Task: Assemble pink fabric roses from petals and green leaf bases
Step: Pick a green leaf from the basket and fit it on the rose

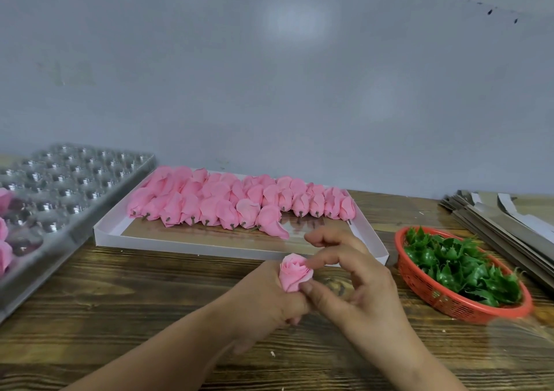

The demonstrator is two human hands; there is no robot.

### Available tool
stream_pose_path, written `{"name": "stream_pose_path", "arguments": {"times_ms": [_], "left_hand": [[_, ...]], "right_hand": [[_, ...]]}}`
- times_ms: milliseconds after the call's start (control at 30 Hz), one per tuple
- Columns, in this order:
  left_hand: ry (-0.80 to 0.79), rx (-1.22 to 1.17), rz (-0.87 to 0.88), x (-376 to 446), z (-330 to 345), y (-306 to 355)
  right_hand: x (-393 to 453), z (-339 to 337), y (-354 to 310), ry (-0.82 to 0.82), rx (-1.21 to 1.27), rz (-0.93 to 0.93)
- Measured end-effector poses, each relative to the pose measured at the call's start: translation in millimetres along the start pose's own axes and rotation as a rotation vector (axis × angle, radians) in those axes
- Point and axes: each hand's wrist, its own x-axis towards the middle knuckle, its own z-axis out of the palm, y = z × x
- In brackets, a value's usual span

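Observation:
My left hand [263, 294] grips a pink fabric rose [293, 273] from below, its bloom pointing up over the wooden table. My right hand [356, 282] pinches the rose's outer petals between thumb and forefinger, with the other fingers lifted. Behind the hands, a shallow white box [108, 234] holds several rows of pink rose buds [227, 204] lying with their short stems toward me. A red plastic basket [431, 297] on the right holds several green leaf bases [461, 264]. The rose's stem and base are hidden inside my left hand.
A clear plastic blister tray [75, 186] with round cups stands at the left, with a few pink roses [4, 246] in its near cups. A stack of flat cardboard sheets [503, 225] lies at the far right. A grey wall rises behind the table.

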Motion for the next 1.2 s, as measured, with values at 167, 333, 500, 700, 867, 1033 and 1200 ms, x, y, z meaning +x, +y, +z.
{"name": "stream_pose_path", "arguments": {"times_ms": [167,333,500,700,867,1033,1200], "left_hand": [[-0.034,0.067,0.074,-1.2,-0.2,4.3],[-0.003,0.238,0.133,-1.0,3.3,0.3],[0.019,0.303,0.146,0.1,5.2,-1.2],[0.088,0.134,0.117,-3.5,4.1,3.2],[0.279,-0.207,0.062,1.9,-2.9,1.1],[0.289,-0.438,0.035,4.0,-1.8,3.2],[0.304,-0.539,0.055,4.6,2.0,1.6]], "right_hand": [[2.2,-3.2,-1.7,0.034,0.185,0.110],[2.7,5.9,-1.7,0.086,0.459,0.445],[3.4,10.8,-2.6,0.083,0.648,0.659],[3.2,8.0,8.8,0.258,0.594,0.761],[-3.4,23.1,6.3,0.151,0.613,0.769],[-7.2,35.3,-0.5,0.117,0.729,0.674],[-7.0,36.2,-2.6,0.213,0.735,0.616]]}}
